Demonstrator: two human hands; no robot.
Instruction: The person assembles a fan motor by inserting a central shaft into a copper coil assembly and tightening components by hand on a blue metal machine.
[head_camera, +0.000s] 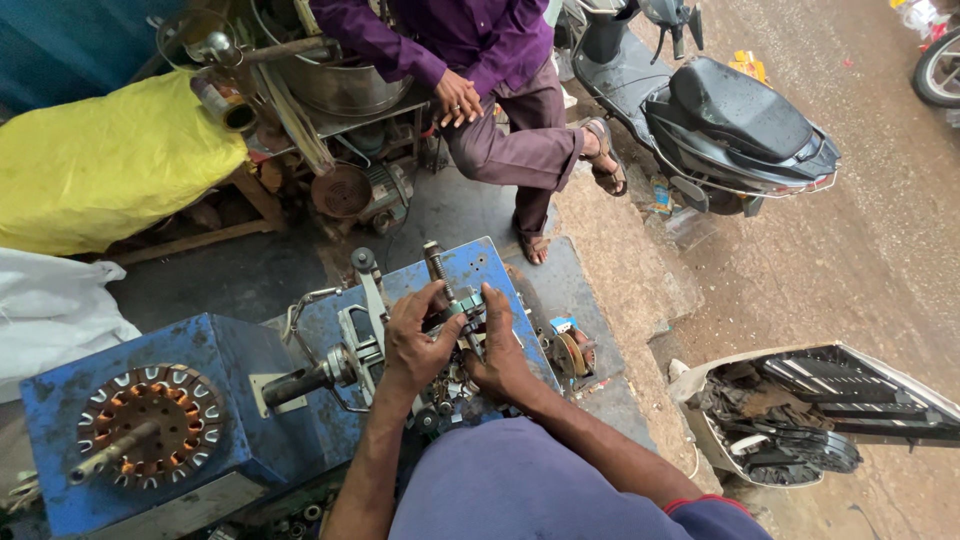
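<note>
Both hands close on one small grey-green metal fitting (462, 305) mounted on a threaded steel shaft (438, 268). The left hand (415, 340) curls over the fitting from the left, thumb and forefinger pinched on its upper edge. The right hand (498, 350) cups it from the right, fingers wrapped round its side, so each grip is narrow and holding the fitting. The fitting sits at the middle of a blue machine frame (470, 262), just below the free end of the shaft, which tilts up and away from the person.

To the left of the left hand, a dark cylindrical spindle (295, 382) projects sideways from a bright metal bracket (352, 345). Farther left, on the face of a blue box housing (215, 350), a round stator core (150, 422) with copper-coloured slots carries its own short shaft. Right of the right hand, at the frame's edge, lies a small motor part (570, 350) with a brass-coloured disc.

Beyond the frame, a second person in a purple shirt (470, 35) sits with one hand (457, 98) resting on the knee, sandalled feet on the grey floor (460, 205). A yellow bag (100, 165) lies at upper left, a white sack (45, 310) below it. A parked scooter (735, 115) stands at upper right; a detached scooter panel (830, 400) lies on the dirt ground at lower right.
</note>
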